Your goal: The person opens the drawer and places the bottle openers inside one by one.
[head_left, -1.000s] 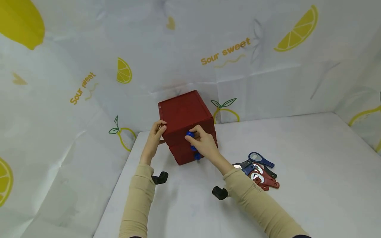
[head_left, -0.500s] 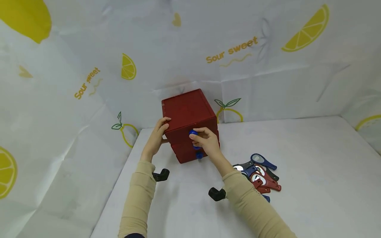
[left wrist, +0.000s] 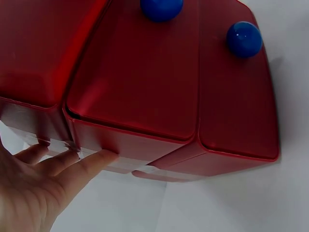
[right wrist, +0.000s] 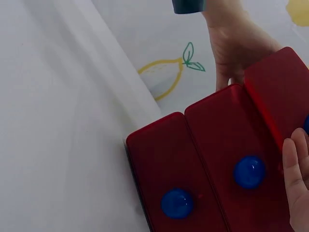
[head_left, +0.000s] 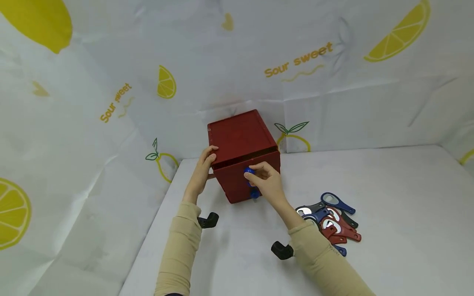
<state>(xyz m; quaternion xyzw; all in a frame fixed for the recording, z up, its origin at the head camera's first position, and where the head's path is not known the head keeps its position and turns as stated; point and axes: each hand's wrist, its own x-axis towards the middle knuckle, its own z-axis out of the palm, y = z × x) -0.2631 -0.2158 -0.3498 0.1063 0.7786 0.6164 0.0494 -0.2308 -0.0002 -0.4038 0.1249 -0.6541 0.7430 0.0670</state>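
A red cabinet (head_left: 240, 133) of stacked drawers stands near the back wall. Its top drawer (head_left: 230, 174) is pulled out a little, leaving a dark gap under the cabinet's top. My right hand (head_left: 272, 185) pinches the top blue knob (head_left: 249, 169) between thumb and fingers. Steadying contact comes from my left hand (head_left: 200, 172), which rests on the cabinet's left side; in the left wrist view its fingers (left wrist: 87, 169) lie extended along that side. Below, the middle knob (right wrist: 249, 171) and bottom knob (right wrist: 177, 203) sit on drawers that are closed.
Right of the cabinet, several magnifying glasses (head_left: 337, 226) with red, blue and black handles lie in an overlapping pile on the white table (head_left: 400, 213). A white sheet printed with lemons (head_left: 222, 61) hangs behind and to the left, close to the cabinet.
The top drawer has come forward from flush to slightly out, with my right hand on its knob. My left hand stays at the cabinet's side. The view has shifted slightly.
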